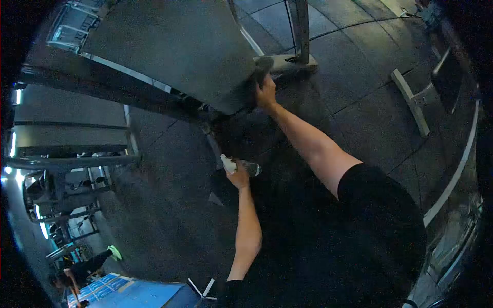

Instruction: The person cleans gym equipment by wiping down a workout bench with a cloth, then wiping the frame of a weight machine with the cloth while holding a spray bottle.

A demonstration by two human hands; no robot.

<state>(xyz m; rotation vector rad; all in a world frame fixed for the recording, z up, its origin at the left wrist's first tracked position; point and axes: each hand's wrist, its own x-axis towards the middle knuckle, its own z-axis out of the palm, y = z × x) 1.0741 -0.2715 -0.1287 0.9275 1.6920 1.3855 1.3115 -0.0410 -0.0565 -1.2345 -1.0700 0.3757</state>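
Observation:
My left hand (239,178) is closed around a spray bottle with a white trigger head (228,164) and a clear body (253,169), held low above the dark floor. Farther forward, my right hand (266,94) grips a dark cloth (264,65), slightly blurred. The cloth is at the corner of a wide grey treadmill-like deck (169,49), close to a metal foot (292,63); whether it presses on the surface cannot be made out. My right fingers are partly hidden behind the cloth.
An upright post (301,28) rises beyond the cloth. At right stands a metal equipment base (411,102). More gym machines (72,138) line the left side. At lower left, another person (77,272) bends near a blue panel-like surface (154,295). Dark floor tiles (354,113) extend to the right.

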